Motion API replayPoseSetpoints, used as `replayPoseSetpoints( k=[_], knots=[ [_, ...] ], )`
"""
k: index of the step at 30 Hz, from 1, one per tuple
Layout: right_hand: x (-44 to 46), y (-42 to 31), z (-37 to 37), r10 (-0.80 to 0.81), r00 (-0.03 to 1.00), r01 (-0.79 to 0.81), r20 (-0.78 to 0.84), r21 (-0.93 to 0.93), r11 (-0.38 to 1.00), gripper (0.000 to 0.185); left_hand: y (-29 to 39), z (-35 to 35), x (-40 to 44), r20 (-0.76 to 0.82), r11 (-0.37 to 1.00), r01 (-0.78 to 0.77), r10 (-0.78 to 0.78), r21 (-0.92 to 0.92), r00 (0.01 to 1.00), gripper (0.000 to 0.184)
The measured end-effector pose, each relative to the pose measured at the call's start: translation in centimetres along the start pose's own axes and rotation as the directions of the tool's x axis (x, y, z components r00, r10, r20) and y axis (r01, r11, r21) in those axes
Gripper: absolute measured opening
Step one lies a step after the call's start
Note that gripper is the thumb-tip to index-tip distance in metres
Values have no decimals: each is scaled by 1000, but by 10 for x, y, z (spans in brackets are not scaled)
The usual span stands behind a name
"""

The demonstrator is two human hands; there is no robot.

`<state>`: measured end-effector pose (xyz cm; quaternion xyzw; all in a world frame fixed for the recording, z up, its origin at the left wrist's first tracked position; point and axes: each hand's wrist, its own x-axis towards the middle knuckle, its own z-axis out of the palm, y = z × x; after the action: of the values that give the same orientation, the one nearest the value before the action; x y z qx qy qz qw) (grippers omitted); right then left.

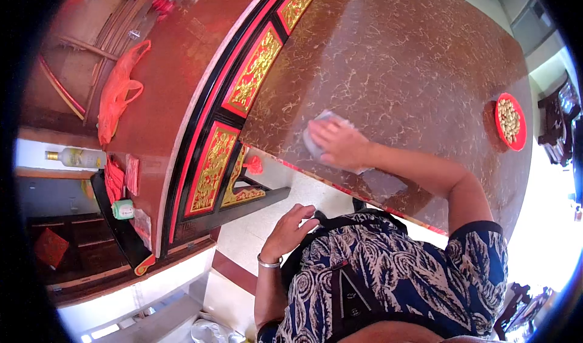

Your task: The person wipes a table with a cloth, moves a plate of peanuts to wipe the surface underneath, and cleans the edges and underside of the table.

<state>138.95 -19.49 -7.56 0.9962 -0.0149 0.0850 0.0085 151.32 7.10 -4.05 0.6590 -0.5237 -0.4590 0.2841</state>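
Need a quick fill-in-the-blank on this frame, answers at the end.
1. The pale grey cloth lies under the person's ____.
2. The silver-coloured metal bangle circles the wrist of the ____.
3. The round red bowl on the brown marbled tabletop holds ____.

Missing words: right hand; left hand; peanuts.

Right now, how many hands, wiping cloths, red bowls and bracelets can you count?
Hands: 2, left hand and right hand
Cloths: 1, pale cloth under the right hand
Bowls: 1, red bowl on the brown table
Bracelets: 1, silvery bracelet
Total: 5
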Motion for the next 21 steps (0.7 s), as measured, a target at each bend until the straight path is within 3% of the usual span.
replayPoseSetpoints(
  k=[1, 3, 5, 7, 9, 11, 15, 17, 21],
  knots=[
    [-4, 10, -3, 43, 997, -30, 66, -178, 984, 61, 2, -3, 1, 21, 1000, 18, -18, 11, 1000, 35],
    [4, 63, 30, 215, 972, -226, -99, -117, 967, 60, 3, -5, 4, 36, 1000, 28, -28, 12, 999, 35],
    [18, 117, 40, 378, 911, -398, -163, -112, 911, 58, 3, -5, 6, 52, 999, 41, -42, 16, 998, 34],
    [30, 169, 39, 431, 888, -459, -162, -246, 854, 58, 1, -3, 3, 21, 998, 31, -30, -45, 999, 34],
    [47, 209, 15, 559, 829, -518, 28, -338, 786, 61, 1, -4, -1, 7, 997, 61, -61, -44, 998, 33],
    [59, 261, 32, 683, 727, -678, -68, -227, 699, 62, 1, -4, -11, -28, 991, 127, -128, -38, 991, 33],
    [86, 306, 44, 726, 675, -734, -133, -226, 641, 62, -9, 2, -43, -154, 967, 197, -223, -162, 963, 33],
    [112, 299, 37, 767, 641, -748, -30, -249, 616, 62, -15, 7, -58, -205, 960, 211, -247, -181, 947, 33],
    [168, 237, 47, 634, 774, -613, -11, -264, 744, 60, -34, 16, -76, -219, 945, 242, -290, -222, 932, 33]
  ],
)
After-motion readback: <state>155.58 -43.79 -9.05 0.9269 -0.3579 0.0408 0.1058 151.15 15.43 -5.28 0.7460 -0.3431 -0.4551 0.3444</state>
